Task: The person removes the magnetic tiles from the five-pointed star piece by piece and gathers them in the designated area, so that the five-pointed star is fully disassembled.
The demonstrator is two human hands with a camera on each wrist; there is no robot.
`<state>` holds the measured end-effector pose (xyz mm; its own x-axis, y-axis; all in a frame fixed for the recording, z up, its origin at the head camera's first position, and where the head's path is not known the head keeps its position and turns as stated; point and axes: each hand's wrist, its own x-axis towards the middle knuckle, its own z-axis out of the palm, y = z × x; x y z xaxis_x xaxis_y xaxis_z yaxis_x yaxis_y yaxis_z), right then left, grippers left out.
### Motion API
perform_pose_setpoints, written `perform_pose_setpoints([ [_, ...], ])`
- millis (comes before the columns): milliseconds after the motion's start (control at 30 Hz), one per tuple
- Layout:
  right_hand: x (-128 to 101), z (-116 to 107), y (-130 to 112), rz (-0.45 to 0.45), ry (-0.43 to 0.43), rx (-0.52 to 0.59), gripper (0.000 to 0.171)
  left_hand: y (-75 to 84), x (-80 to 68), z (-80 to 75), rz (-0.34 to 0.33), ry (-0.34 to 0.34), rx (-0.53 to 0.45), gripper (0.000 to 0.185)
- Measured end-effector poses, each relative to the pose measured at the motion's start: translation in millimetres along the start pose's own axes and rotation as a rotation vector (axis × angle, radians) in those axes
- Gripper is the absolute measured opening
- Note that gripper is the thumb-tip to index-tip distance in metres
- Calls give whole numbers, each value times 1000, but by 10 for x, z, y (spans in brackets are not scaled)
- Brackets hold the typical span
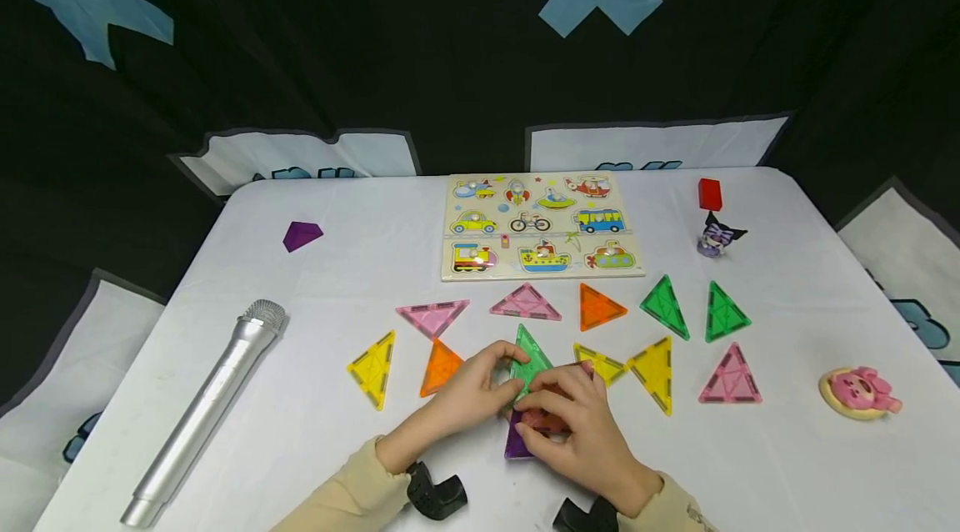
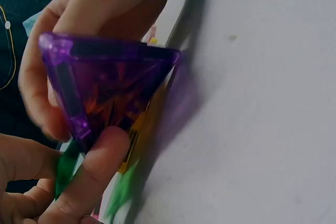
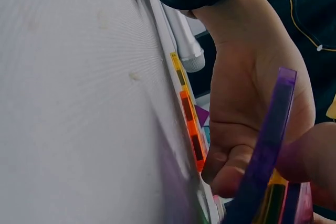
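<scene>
here both hands meet low over the counter [image 1: 315, 399], wrists angled inward, forearms entering from the near edge. left hand [image 1: 472, 394] pinches the green triangle [image 1: 531, 361], tilted up on edge. right hand [image 1: 577, 432] curls fingers round the purple triangle [image 2: 105, 90], raised beneath the green one. orange triangle [image 1: 440, 367] lies flat just beside the left hand.

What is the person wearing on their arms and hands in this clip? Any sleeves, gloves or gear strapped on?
Both hands are bare: the left hand and the right hand wear no gloves or rings that show. Each arm ends in a pale beige sleeve with a ribbed-looking cuff. Beside each wrist sits a black, chunky camera mount, the right one partly cut off by the frame edge.
</scene>
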<state>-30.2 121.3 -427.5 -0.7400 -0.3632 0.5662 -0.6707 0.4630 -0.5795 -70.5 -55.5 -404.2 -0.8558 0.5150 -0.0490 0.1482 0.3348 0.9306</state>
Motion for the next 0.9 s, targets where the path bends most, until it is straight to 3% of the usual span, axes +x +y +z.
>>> perform_pose_setpoints([
  [133,9,-3,-2,-27,-8,-13,11,-21,13,-15,23,40,21,21],
  [267,8,-8,-7,-29,-38,-51,20,-19,18,-47,33,85,63,20],
  [400,-4,-12,-29,-19,-112,-90,28,-13,9,-42,2,53,100,24],
  [533,-13,-7,-43,-7,-152,-108,24,-23,9,-16,3,23,42,31],
  [700,-5,-6,-41,-26,-119,-93,18,-28,14,-13,-6,45,-87,47],
  [900,-6,-7,-29,-43,-98,-77,16,-35,37,-28,-11,112,-74,44],
])
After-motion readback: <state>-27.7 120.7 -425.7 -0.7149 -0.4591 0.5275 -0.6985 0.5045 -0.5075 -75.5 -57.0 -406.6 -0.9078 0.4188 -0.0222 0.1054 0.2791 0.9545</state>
